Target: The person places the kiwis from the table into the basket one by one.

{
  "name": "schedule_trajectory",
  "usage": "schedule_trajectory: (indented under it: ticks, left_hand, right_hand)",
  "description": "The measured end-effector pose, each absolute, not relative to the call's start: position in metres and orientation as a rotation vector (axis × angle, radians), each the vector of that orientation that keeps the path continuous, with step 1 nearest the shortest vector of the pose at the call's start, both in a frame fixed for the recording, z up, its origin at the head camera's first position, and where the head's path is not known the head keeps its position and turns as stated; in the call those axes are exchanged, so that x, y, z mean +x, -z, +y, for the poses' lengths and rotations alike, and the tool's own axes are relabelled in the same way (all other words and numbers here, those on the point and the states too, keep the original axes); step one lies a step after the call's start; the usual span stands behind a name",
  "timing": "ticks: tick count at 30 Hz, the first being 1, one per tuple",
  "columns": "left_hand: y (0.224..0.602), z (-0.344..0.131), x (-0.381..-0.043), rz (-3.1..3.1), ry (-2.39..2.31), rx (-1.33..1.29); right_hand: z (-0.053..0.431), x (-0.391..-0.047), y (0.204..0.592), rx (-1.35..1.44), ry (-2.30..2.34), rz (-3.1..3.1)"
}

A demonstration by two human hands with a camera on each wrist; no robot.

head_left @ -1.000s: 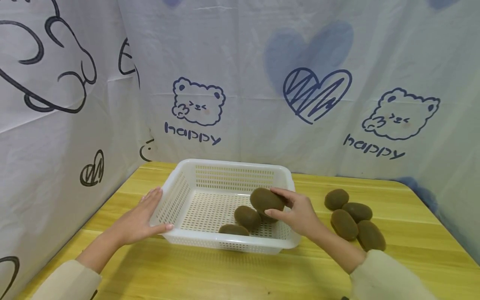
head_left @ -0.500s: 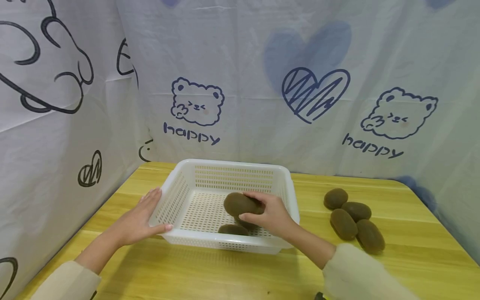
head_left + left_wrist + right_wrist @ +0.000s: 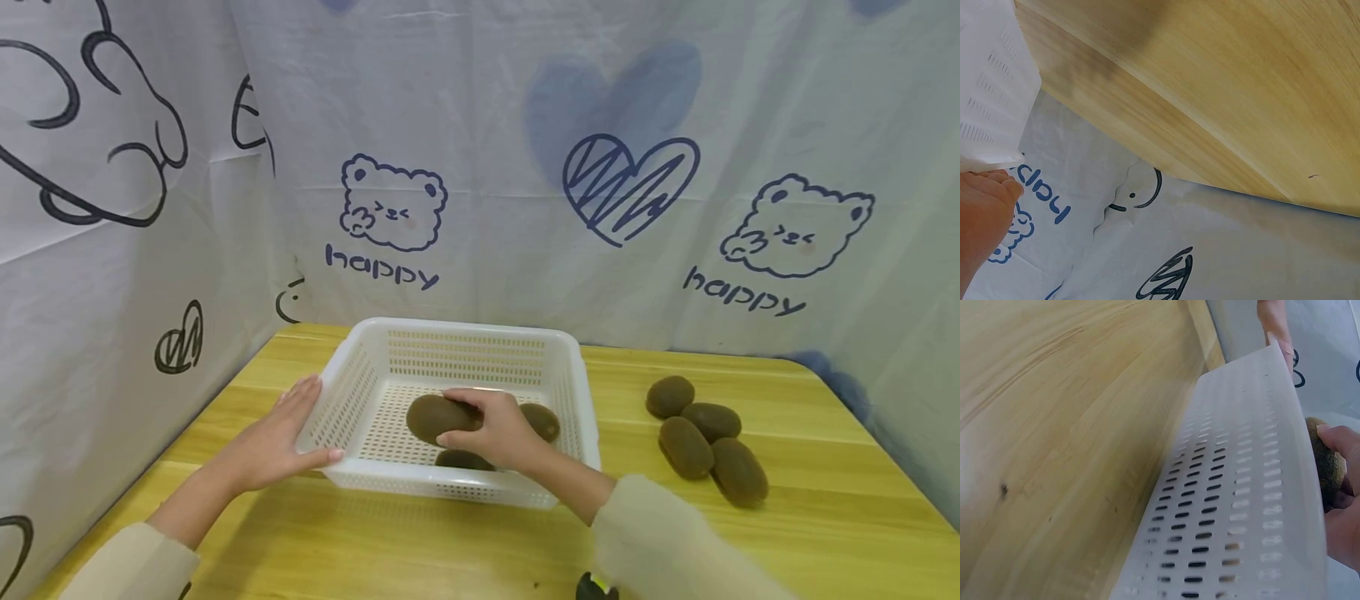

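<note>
In the head view, my right hand (image 3: pixel 495 429) grips a brown kiwi (image 3: pixel 435 419) inside the white perforated plastic basket (image 3: pixel 465 327), thumb on the near side and fingers over the top. Another kiwi (image 3: pixel 542 422) lies to the right behind that hand, and a further kiwi (image 3: pixel 463 459) sits by the front wall, partly covered. The hand may hide more. My left hand (image 3: pixel 277 442) rests against the basket's left side, fingers straight along the outer wall and thumb at the front corner. In the right wrist view, the held kiwi (image 3: pixel 1325 459) shows just past the basket rim.
Several loose kiwis (image 3: pixel 686 447) lie in a cluster on the wooden table (image 3: pixel 420 550), right of the basket. A printed cloth (image 3: pixel 480 100) hangs behind and at the left. A small dark object (image 3: pixel 596 587) shows by the right sleeve.
My right hand has carried the kiwi leftward and slightly down, from the basket's right side to its middle, uncovering a kiwi on the right. My left hand and the basket stay about where they were.
</note>
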State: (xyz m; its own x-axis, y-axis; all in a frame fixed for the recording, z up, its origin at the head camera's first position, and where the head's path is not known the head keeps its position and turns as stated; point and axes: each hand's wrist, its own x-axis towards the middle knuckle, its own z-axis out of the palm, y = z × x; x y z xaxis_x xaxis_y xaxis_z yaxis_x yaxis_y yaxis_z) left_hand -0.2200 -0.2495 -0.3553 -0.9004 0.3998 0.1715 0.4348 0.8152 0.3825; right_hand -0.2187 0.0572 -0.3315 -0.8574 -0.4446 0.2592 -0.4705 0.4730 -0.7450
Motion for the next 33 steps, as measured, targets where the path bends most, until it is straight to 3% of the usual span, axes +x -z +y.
schedule_trajectory:
  ticks: [16,33]
  left_hand:
    - [0.355,-0.250,-0.220,-2.912,0.613,-0.670]
    - [0.356,-0.249,-0.221,-2.924,0.625,-0.655]
  right_hand:
    - [0.028,-0.236,0.343,0.833,-1.359,-2.909]
    - [0.004,-0.250,0.351,1.069,-0.968,-3.124]
